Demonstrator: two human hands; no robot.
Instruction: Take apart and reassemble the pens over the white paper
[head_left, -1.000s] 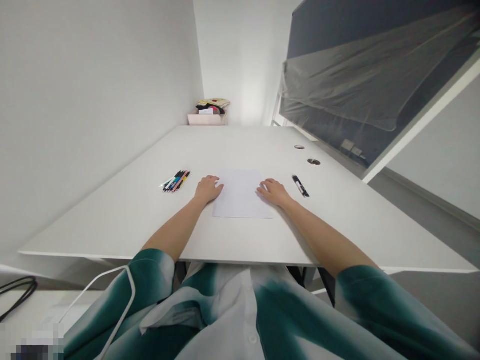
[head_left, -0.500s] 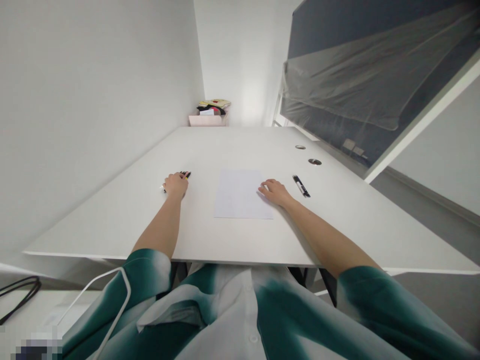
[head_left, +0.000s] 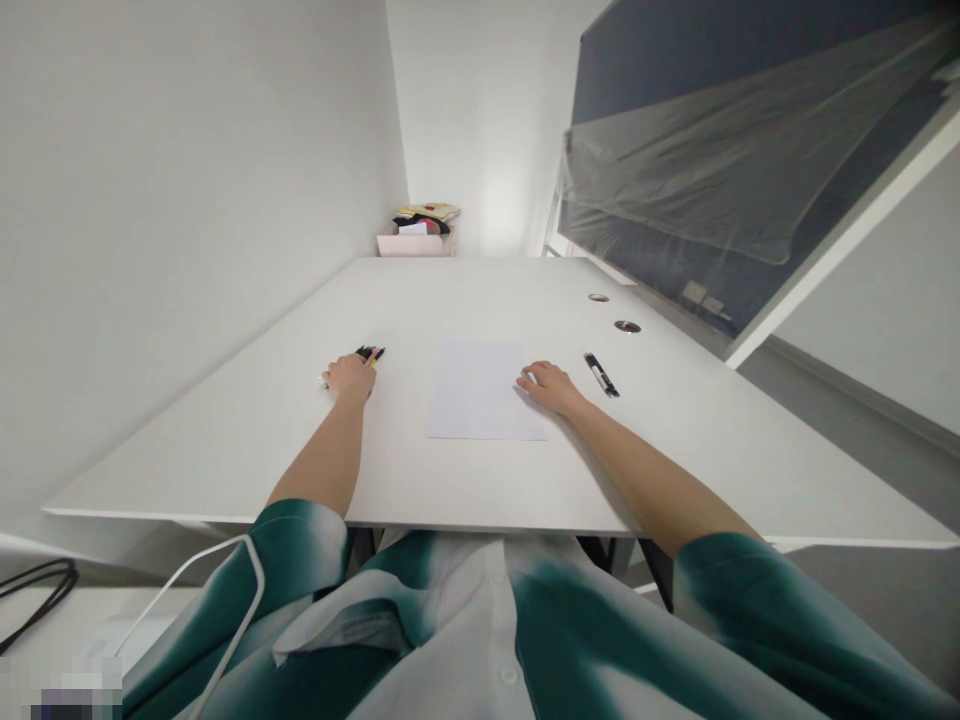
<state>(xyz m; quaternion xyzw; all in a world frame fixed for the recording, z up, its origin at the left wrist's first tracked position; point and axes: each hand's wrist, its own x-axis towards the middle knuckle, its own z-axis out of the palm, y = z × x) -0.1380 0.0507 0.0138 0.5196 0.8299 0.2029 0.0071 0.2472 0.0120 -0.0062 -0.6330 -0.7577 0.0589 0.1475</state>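
Note:
My left hand [head_left: 349,377] is on the left part of the table, its fingers closed round several pens. The dark ends of the pens [head_left: 369,353], one with a yellow part, stick out past the fingers; a pale end shows on the other side. The hand hides the middle of them. A blank white sheet of paper [head_left: 480,395] lies flat before me. Across its right edge rests my right hand [head_left: 549,384], fingers loosely spread and nothing in them. To the right of that hand lies a slim black pen-like item with a white label [head_left: 601,374].
The white table [head_left: 465,485] has two round grommets [head_left: 628,327] at its far right. A pale bin [head_left: 411,243] heaped with items stands beyond the far edge. A plastic-covered dark panel [head_left: 697,160] rises at right, and a white cable [head_left: 255,580] hangs by my left sleeve.
My left hand has shifted a little, and more of the pens' dark ends shows beyond its fingers. My right hand has stayed on the paper's edge. The whole view has tipped slightly.

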